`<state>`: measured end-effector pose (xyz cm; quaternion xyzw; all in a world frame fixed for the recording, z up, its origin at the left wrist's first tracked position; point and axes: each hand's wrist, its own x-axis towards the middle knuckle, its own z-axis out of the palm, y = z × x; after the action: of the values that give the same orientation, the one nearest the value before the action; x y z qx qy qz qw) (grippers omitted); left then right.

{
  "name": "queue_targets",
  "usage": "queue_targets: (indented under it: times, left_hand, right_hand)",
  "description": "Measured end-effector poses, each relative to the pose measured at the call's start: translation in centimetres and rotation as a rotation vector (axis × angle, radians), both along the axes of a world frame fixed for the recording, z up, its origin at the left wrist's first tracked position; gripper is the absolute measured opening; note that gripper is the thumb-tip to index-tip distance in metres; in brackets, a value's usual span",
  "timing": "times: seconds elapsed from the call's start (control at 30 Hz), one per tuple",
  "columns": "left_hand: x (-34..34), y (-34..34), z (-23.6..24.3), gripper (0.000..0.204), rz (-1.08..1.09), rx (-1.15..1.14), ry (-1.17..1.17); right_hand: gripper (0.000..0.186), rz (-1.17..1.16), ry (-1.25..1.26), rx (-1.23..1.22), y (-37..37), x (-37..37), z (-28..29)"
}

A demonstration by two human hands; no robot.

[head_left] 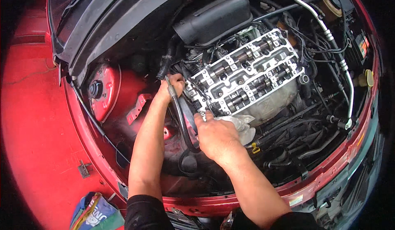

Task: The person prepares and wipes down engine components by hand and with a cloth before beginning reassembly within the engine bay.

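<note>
An engine's cylinder head [252, 70] lies uncovered, its camshafts [242, 57] showing between pale metal rails. My left hand [176, 84] reaches to the far part of the engine's left end; its fingers curl inward, and what they hold is hidden. Closer to me, my right hand [217, 134] is at the near corner of that same end, with bent fingertips against the metal edge. I cannot make out anything between them. A crumpled whitish cloth [243, 132] lies beside the right hand. One dark hose with a metal end [177, 114] runs between my forearms.
A black plastic housing [218, 19] stands behind the engine. The red strut tower [105, 92] and a red bracket [140, 108] are at left. A white-silver pipe [329, 34] crosses the right side. A yellow dipstick handle [256, 148] sits near the front; the red fender [35, 106] borders the left.
</note>
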<state>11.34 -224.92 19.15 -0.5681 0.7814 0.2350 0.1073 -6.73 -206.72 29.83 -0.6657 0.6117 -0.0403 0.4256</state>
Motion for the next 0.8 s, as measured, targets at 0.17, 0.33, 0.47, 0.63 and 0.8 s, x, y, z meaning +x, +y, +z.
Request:
queue_targets:
  times: [0.17,0.33,0.47,0.63,0.8]
  left_hand:
    - [1.1,-1.7,-2.2,0.03,0.173,0.17,0.133]
    - [2.0,-0.5,-4.5,0.027,0.01,-0.104,0.127]
    - [2.3,0.0,-5.3,0.024,-0.098,-0.261,0.041]
    - [3.0,-1.2,-5.8,0.023,0.065,-0.113,0.174]
    - [1.7,-0.2,-4.0,0.029,-0.14,-0.234,-0.06]
  right_hand:
    - [0.05,-0.027,-0.053,-0.027,0.0,-0.3,0.3]
    - [0.047,-0.028,-0.073,-0.006,-0.1,-0.1,0.2]
    - [0.045,-0.036,-0.069,-0.031,-0.1,0.0,0.5]
    - [0.043,-0.018,-0.095,-0.022,-0.1,0.0,0.7]
    - [0.037,-0.014,-0.129,-0.02,-0.1,0.4,0.5]
